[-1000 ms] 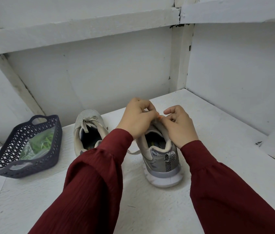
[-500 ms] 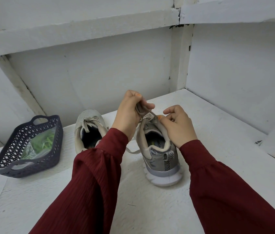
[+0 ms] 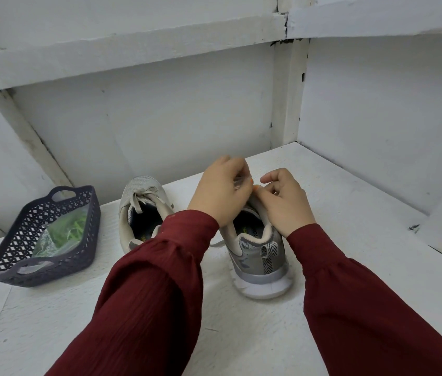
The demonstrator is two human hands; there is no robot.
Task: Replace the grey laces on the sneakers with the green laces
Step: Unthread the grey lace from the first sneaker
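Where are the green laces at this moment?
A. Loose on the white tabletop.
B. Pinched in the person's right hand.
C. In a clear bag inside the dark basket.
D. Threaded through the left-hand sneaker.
C: the green laces show through a clear bag lying in the dark basket.

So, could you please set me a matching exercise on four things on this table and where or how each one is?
Things: 1 basket; 2 green laces; 3 nearer sneaker; 4 farther sneaker.
States: a. grey lace tied in a bow; b. inside a clear bag; c. left hand and right hand work at its top; d. dark, latticed, at the table's left.
Pairs: 1-d; 2-b; 3-c; 4-a.
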